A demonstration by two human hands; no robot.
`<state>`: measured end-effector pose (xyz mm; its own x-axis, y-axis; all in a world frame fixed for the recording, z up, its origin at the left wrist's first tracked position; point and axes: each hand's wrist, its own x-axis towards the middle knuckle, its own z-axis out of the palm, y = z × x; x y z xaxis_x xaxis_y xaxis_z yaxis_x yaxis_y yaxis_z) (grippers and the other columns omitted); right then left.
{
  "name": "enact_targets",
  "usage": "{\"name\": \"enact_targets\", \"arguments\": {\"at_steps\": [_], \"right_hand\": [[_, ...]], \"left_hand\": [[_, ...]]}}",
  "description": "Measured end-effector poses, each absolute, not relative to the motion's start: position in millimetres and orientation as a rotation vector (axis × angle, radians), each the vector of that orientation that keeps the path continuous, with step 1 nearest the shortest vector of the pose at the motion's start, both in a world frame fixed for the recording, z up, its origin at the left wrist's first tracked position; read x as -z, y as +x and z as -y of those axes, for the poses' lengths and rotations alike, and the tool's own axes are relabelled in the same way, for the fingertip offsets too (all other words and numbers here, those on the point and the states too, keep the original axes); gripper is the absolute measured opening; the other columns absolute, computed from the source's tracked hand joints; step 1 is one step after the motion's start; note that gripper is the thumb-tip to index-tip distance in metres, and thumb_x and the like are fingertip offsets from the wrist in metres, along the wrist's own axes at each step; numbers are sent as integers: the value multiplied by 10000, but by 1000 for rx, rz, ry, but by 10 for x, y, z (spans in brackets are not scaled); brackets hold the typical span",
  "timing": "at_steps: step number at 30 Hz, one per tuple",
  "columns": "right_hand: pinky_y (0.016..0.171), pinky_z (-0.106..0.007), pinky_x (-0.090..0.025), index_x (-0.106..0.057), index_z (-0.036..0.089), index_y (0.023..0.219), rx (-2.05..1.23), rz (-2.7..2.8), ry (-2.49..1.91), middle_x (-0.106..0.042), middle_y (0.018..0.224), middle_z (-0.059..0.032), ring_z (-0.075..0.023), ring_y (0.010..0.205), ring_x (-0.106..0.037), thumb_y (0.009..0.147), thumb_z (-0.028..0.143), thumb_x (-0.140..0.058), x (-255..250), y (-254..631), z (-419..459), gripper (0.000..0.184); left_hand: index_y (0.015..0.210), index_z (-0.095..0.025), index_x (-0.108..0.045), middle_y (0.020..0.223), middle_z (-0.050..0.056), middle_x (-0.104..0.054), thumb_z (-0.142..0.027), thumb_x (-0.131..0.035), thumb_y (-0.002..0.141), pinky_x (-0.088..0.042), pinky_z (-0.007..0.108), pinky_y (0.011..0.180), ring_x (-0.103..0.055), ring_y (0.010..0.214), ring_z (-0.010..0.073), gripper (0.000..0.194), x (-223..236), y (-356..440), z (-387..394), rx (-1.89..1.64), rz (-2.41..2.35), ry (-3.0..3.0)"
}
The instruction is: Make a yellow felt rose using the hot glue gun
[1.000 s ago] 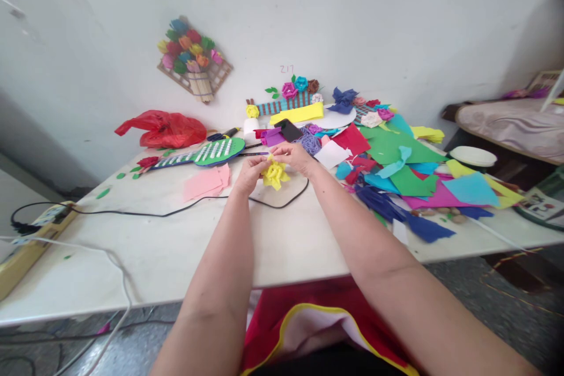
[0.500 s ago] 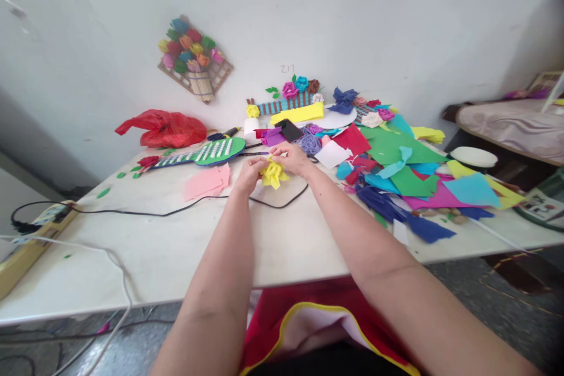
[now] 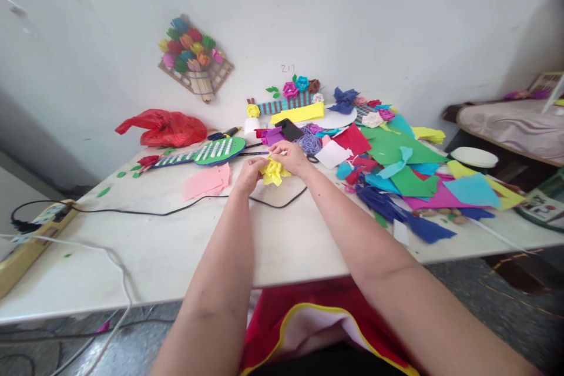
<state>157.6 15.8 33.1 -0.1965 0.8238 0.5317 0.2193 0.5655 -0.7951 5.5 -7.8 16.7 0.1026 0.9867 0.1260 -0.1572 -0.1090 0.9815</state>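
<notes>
A yellow crepe paper flower (image 3: 275, 173) with ruffled petals is held up over the white table (image 3: 291, 247). My left hand (image 3: 252, 174) pinches it from the left, fingers closed at its upper edge. From the other side my right hand (image 3: 289, 158) grips the top of the flower between thumb and fingers. The fingertips of both hands nearly meet there, and they hide the flower's base. Beside my left hand lie pink paper sheets (image 3: 207, 182). A black cable (image 3: 282, 206) runs on the table beneath the flower.
Coloured paper sheets (image 3: 403, 153) and scraps cover the right side. A green guitar-shaped craft (image 3: 220, 151), a red plastic bag (image 3: 165, 128) and a black phone (image 3: 288, 128) lie farther back. A power strip (image 3: 39, 241) sits at the left edge. A paper bouquet (image 3: 194, 56) hangs on the wall.
The flower has turned slightly in my fingers, its petals now spreading a little more to the right. My right hand has shifted slightly left; my left hand stays almost in place.
</notes>
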Motion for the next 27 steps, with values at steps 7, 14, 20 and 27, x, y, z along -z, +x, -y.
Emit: {"name": "enact_targets", "arguments": {"at_steps": [7,14,20,27], "right_hand": [[892,-357,-494,-612,176,569,-713,1695,-907,-705,939,-64,-192,938,-644,667,149,-645,-358,1550,-127,106],[787,-299,-517,-726,151,779,-890,1628,-972,-732,840,-41,-160,802,-638,730,253,-637,-404,1657,-119,144],[769,-294,-534,-749,149,882,-600,1462,-1380,-752,874,-70,-178,806,-676,777,207,-562,-371,2027,-304,222],[775,-350,-536,-763,136,764,-377,1796,-1809,-733,757,-140,-282,837,-701,665,104,-666,-225,2280,-368,142]], "left_hand": [[594,-156,-610,568,-10,-555,-333,-733,492,-385,230,495,-508,518,110,239,-156,48,67,-1310,-958,1229],[588,-172,-597,552,-18,-553,-325,-717,435,-370,231,473,-513,523,124,248,-130,39,22,-1397,-984,1142],[605,-170,-623,562,-13,-567,-318,-720,434,-367,234,466,-519,524,129,245,-81,21,-26,-1405,-997,1127],[589,-178,-597,562,-8,-571,-314,-700,467,-350,239,454,-508,510,129,210,-53,4,-52,-1419,-1002,1128]]}}
